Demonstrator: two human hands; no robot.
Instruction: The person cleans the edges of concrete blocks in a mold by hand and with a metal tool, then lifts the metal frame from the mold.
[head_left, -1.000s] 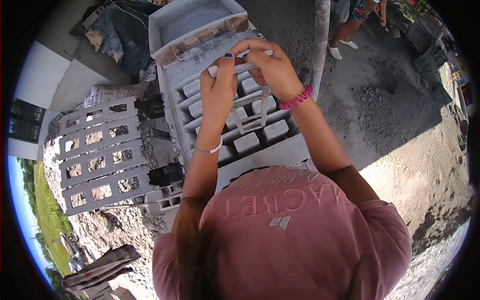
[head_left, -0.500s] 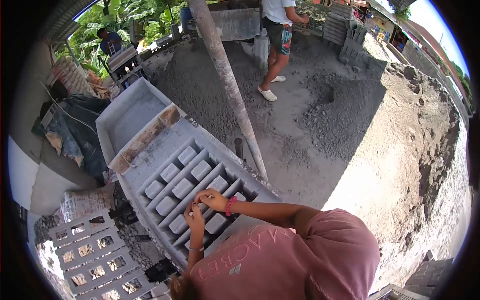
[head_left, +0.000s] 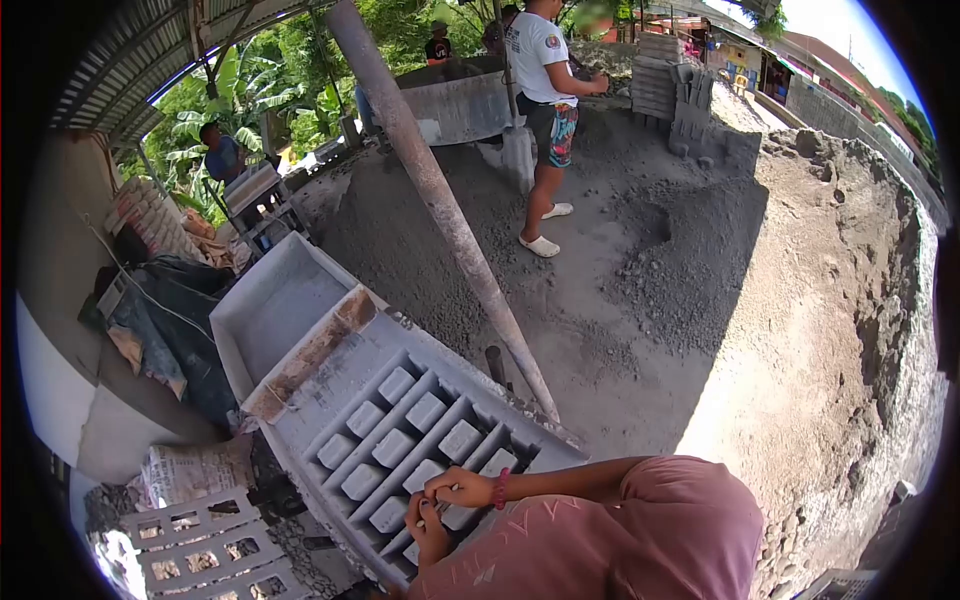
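My right hand [head_left: 462, 487], with a pink band on its wrist, and my left hand [head_left: 428, 532] meet over a grey block mould [head_left: 330, 370]. The fingertips of both hands are pressed together. Whatever they may hold is too small to make out. Below and around them, rows of pale rectangular core blocks [head_left: 392, 447] stand between the mould's thin divider walls. A core block [head_left: 459, 440] lies just beyond my right hand.
A shallow tray [head_left: 270, 300] joins the mould's far end. A slanting metal pole [head_left: 440, 200] rises beside it. Grey sand [head_left: 690, 260] is heaped at right. A person [head_left: 545, 90] stands ahead; others are farther back. Hollow blocks [head_left: 200, 550] lie at lower left.
My view has tilted up, so the mould and hands sit lower in the picture. Both hands stay together above the mould, fingertips still meeting.
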